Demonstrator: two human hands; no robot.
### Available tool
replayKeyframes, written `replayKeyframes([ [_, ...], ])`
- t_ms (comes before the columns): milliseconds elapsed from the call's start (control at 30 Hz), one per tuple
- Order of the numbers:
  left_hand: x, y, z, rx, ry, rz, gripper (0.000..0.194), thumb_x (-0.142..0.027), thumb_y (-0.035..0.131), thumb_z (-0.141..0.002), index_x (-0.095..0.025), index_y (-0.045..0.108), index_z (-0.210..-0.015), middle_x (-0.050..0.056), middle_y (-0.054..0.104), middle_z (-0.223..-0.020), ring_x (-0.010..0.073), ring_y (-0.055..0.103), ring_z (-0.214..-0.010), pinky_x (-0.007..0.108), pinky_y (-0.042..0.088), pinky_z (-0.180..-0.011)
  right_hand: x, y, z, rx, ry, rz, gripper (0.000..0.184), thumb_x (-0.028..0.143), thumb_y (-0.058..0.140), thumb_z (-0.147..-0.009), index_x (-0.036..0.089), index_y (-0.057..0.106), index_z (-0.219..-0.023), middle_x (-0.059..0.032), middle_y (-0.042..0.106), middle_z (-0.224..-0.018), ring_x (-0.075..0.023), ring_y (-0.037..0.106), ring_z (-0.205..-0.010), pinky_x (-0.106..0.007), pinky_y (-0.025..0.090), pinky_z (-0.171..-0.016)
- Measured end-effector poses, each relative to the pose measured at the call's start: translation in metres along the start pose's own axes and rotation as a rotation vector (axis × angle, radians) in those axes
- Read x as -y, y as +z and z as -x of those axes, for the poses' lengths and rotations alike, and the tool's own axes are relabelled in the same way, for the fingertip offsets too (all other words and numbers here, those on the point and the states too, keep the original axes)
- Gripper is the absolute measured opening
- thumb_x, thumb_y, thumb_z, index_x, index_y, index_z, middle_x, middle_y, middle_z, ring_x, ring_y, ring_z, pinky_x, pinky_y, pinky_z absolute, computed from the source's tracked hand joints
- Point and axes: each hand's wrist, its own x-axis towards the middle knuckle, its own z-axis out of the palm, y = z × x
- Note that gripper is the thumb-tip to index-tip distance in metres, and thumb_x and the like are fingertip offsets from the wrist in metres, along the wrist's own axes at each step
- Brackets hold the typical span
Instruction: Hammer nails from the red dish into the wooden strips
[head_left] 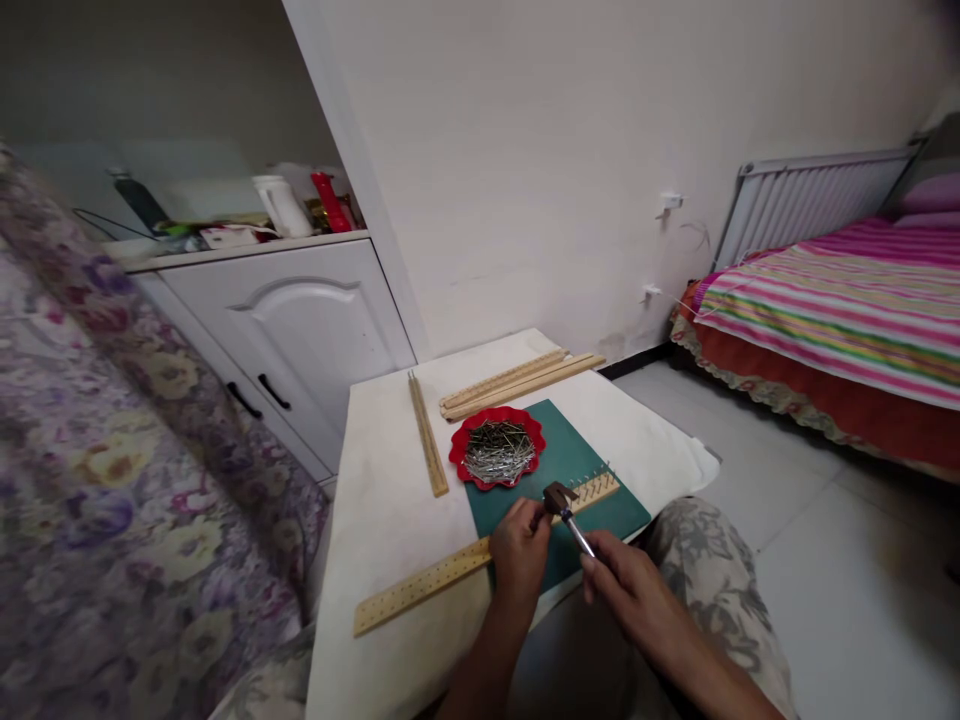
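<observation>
A hammer (576, 528) is in my right hand (637, 588), its fingers wrapped round the lower handle. The dark hammer head is over a long wooden strip (424, 590), close beside the fingertips of my left hand (521, 548). My left hand lies across the strip with thumb and fingers pinched together; what they hold, if anything, is hidden. Several nails (592, 485) stand upright in the right end of the strip, and rows of small holes mark its left part. Under the strip is a green mat (562, 440). A red scalloped dish (457, 460) full of loose nails sits just beyond my left hand.
A narrow wooden strip (427, 435) lies left of the dish on the white table (390, 520). More wooden strips (517, 385) are bundled at the back, near the wall. A white cabinet (300, 320) stands at left, a bed (825, 300) at right.
</observation>
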Motion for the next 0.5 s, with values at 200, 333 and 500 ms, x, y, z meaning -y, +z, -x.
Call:
replayKeyframes([
  [200,0.001,-0.001,0.001,0.013,0.026,0.042,0.016,-0.022,0.05,-0.081,-0.02,0.065,-0.076,-0.001,0.059,-0.074,0.012,0.054,-0.068,0.021,0.036,-0.063,-0.01,0.0,0.017,-0.014,0.083,-0.131,0.025,0.039,0.04,-0.092,0.022,0.051,-0.077,0.0042,0.053,-0.062,-0.0146,0.053,-0.054,-0.024,0.04,-0.048],
  [333,0.003,-0.004,0.002,0.035,0.026,0.091,0.014,-0.021,0.051,-0.08,-0.019,0.064,-0.075,-0.001,0.058,-0.075,0.012,0.054,-0.068,0.022,0.037,-0.063,-0.034,0.013,0.031,0.036,0.243,-0.326,0.029,0.047,0.039,-0.091,0.022,0.049,-0.082,0.0073,0.051,-0.061,-0.0067,0.04,-0.035,-0.018,0.028,-0.033],
  [500,0.003,-0.018,0.004,0.047,0.022,0.081,0.013,-0.024,0.052,-0.081,-0.018,0.063,-0.075,-0.001,0.057,-0.074,0.0123,0.054,-0.067,0.022,0.038,-0.062,-0.058,0.029,0.039,0.042,0.31,-0.379,0.037,0.056,0.04,-0.087,0.021,0.048,-0.077,0.009,0.046,-0.054,-0.005,0.036,-0.032,-0.017,0.022,-0.031],
])
